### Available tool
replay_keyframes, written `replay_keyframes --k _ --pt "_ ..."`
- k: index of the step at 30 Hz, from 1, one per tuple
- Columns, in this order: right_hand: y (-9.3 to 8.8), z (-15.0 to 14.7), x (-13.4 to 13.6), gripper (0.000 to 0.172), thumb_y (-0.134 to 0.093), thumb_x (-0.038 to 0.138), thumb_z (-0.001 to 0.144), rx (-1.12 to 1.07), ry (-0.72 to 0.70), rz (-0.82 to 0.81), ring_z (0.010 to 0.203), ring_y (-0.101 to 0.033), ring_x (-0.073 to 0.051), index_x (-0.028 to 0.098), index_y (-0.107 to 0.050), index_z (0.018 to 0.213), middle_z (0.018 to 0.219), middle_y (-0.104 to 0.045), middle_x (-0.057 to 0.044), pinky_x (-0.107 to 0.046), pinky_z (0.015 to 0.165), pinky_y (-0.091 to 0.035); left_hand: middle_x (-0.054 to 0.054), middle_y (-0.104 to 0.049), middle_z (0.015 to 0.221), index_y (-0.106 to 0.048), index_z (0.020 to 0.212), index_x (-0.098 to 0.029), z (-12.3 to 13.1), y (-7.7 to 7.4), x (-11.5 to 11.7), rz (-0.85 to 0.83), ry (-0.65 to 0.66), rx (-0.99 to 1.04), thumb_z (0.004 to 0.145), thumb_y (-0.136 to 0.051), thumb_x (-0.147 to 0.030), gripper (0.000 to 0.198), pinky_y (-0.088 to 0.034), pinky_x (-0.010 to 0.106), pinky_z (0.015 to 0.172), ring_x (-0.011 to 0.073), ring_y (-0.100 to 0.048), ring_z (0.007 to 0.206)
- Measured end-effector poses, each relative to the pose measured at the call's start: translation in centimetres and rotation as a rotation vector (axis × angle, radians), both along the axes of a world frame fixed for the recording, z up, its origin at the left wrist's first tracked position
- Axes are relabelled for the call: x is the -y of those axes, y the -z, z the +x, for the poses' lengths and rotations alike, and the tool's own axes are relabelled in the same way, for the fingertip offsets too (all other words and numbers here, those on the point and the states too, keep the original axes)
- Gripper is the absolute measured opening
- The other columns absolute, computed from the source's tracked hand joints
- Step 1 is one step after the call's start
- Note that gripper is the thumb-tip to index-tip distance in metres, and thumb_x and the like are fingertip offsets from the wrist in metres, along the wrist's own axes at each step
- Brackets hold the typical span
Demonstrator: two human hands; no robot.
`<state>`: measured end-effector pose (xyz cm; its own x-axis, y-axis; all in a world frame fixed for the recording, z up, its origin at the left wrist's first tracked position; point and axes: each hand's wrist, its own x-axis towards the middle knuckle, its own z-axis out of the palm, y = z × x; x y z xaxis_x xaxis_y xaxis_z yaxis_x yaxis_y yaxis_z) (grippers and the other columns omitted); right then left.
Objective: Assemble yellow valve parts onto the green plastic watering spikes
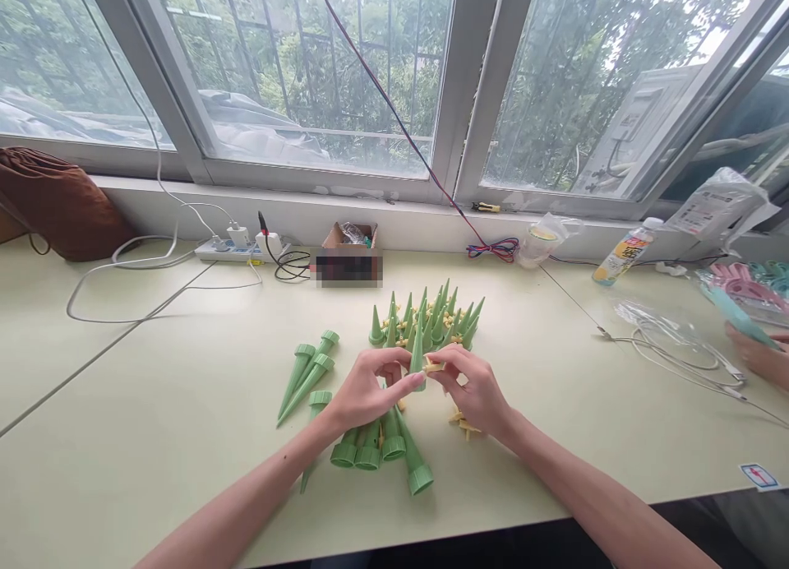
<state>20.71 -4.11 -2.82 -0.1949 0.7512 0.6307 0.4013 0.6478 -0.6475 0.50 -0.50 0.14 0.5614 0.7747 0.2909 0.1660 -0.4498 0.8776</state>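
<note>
My left hand [377, 386] is closed round a green watering spike [417, 351], which points upward. Between the thumb and fingers of my right hand [472, 381] is a small yellow valve [434, 366], close against the spike's side; I cannot tell whether it sits in the spike. Several green spikes with yellow valves [439, 316] stand upright in a cluster behind my hands. Loose green spikes [367, 454] lie below my left hand, and more loose spikes [305, 376] lie to its left. A few yellow valves [467, 426] rest under my right hand.
A power strip [229, 251], a small cardboard box [350, 237] and a brown bag [58, 203] stand along the window sill. To the right are a spray bottle [627, 252], coiled cables [678, 351] and another person's hand [755, 355] with a light blue object.
</note>
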Motion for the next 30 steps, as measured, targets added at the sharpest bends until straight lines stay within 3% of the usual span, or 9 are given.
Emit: replay_keyframes --k 8,20,30 --pt "0.0 0.2 -0.2 0.016 -0.053 0.030 0.099 0.021 -0.016 -0.062 0.054 -0.053 -0.011 0.018 -0.064 0.102 0.078 -0.061 -0.002 -0.026 0.055 -0.048 0.001 -0.059 0.071 -0.067 0.092 -0.012 -0.1 0.4 -0.2 0.065 0.040 -0.005 0.089 -0.063 -0.030 0.019 -0.045 0.020 0.052 0.0088 -0.050 0.056" --pt "0.2 0.2 -0.2 0.014 -0.052 0.028 0.099 0.031 -0.007 -0.111 0.055 -0.051 -0.011 0.019 -0.062 0.096 0.074 -0.059 -0.001 -0.025 0.055 -0.044 0.001 -0.056 0.080 -0.063 0.096 -0.015 0.0 1.4 -0.6 0.244 0.034 0.004 0.091 -0.062 -0.022 0.009 -0.044 0.020 0.052 0.0076 -0.049 0.058" --pt "0.2 0.1 0.1 0.027 -0.043 0.030 0.102 0.082 -0.017 -0.147 0.056 -0.047 -0.012 0.019 -0.056 0.082 0.063 -0.051 0.002 -0.026 0.058 -0.040 0.008 -0.064 0.104 -0.066 0.110 -0.020 0.0 1.5 -0.7 0.292 0.083 0.014 0.096 -0.054 -0.020 0.019 -0.049 0.019 0.057 0.0101 -0.057 0.072"
